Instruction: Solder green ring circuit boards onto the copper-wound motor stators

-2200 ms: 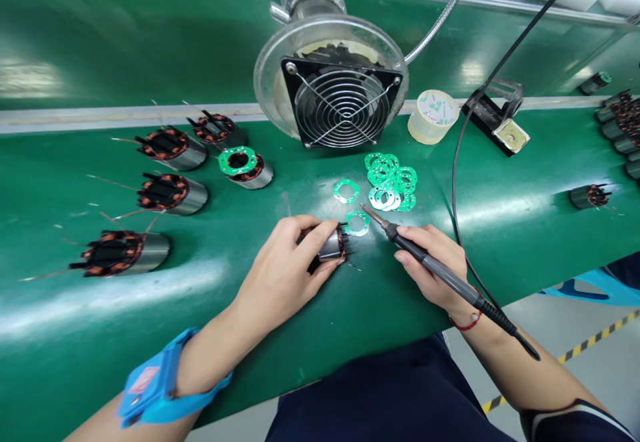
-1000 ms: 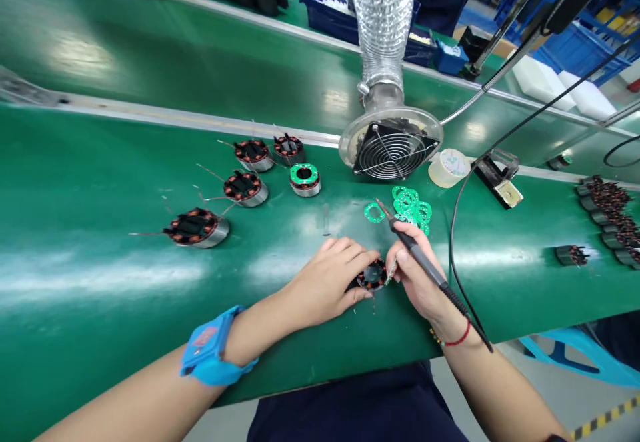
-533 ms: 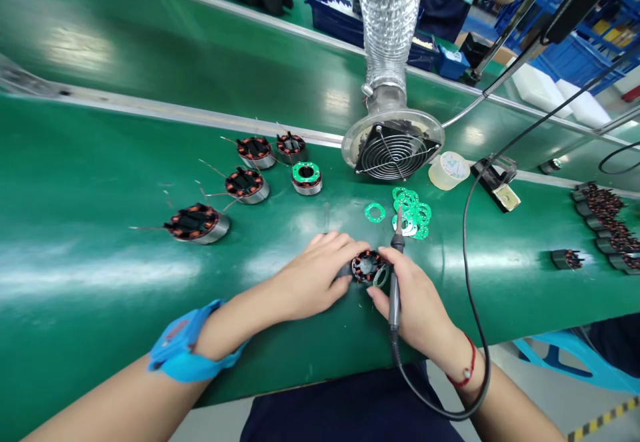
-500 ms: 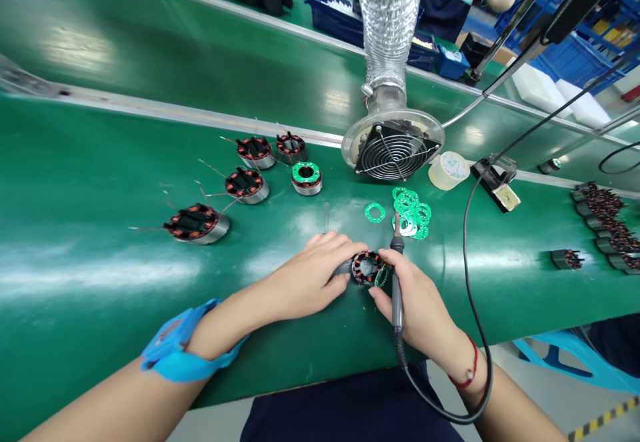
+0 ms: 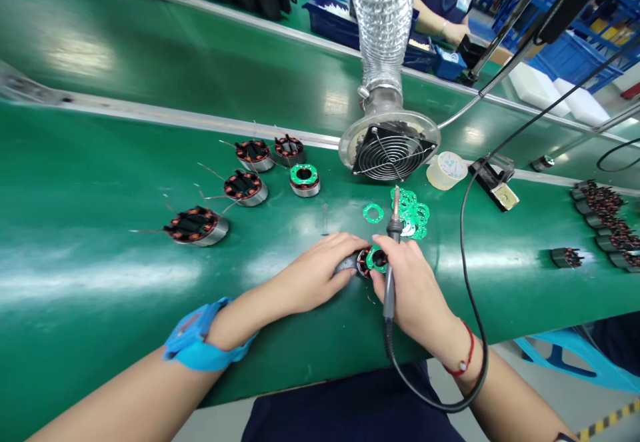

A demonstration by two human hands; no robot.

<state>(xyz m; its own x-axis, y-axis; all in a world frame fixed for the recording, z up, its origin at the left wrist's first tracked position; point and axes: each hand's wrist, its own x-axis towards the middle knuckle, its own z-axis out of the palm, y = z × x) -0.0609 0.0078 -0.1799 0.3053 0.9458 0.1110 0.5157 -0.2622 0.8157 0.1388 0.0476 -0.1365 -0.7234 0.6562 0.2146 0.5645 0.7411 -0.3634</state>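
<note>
My left hand (image 5: 320, 273) is closed around the steel side of a motor stator (image 5: 363, 264) with copper windings, tilted so its wound end faces right. In my right hand (image 5: 419, 290) are two things: a soldering iron (image 5: 389, 292), its tip pointing away from me, and a green ring-shaped circuit board (image 5: 371, 260) between thumb and fingers. The board lies against the wound end of the stator; whether it is seated there I cannot tell. Beyond the hands lie a single green ring board (image 5: 373, 213) and a pile of similar boards (image 5: 416, 214).
Several wired stators (image 5: 197, 226) stand at left, near one topped with a green board (image 5: 305, 181). A fume extractor fan (image 5: 393, 154), a round tub (image 5: 447, 171) and an iron stand (image 5: 495, 185) line the back. More stators (image 5: 607, 222) sit right. A co-worker (image 5: 447, 2) is across the bench.
The ring board in my right hand has turned from nearly edge-on to face up against the stator's end. My right hand and the iron have shifted slightly left and away from me.
</note>
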